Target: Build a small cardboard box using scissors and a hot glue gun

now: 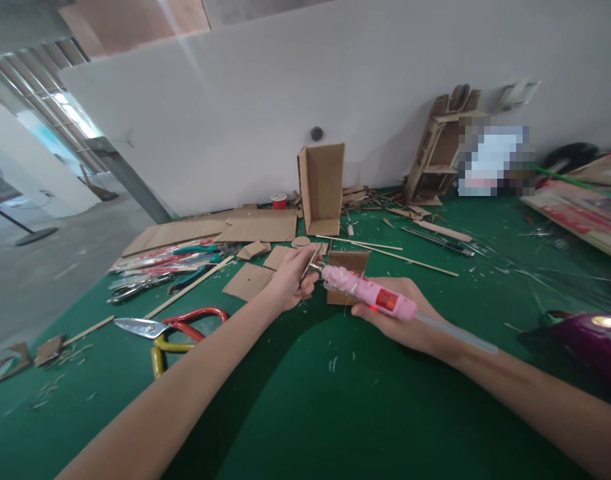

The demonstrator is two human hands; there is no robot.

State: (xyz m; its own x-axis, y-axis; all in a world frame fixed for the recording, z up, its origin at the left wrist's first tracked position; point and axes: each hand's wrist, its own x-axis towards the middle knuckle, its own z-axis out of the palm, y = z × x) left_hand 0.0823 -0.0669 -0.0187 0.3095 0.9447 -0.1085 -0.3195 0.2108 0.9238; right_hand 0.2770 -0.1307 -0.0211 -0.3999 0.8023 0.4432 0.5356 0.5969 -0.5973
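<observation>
My right hand (pixel 403 300) is wrapped round a pink hot glue gun (pixel 358 285), whose red light is lit. A translucent glue stick (pixel 455 331) sticks out of its rear, over my wrist. In my left hand (pixel 293 277) I pinch a small cardboard piece (pixel 311 261), seen nearly edge-on. The gun's nozzle is at this piece; I cannot tell whether they touch. Behind the gun a folded cardboard piece (pixel 348 261) stands on the green table (pixel 305 400), partly hidden. Flat cardboard squares (pixel 248 283) and a cardboard disc (pixel 300 242) lie near my left hand.
Large scissors (pixel 190 327) lie left of my left forearm, beside several packaged tools (pixel 165 263). A tall cardboard corner (pixel 325 183) stands by the wall, with a cardboard frame (pixel 438 153) to its right. Thin wooden sticks (pixel 410 259) lie ahead. A purple object (pixel 593 343) sits at right.
</observation>
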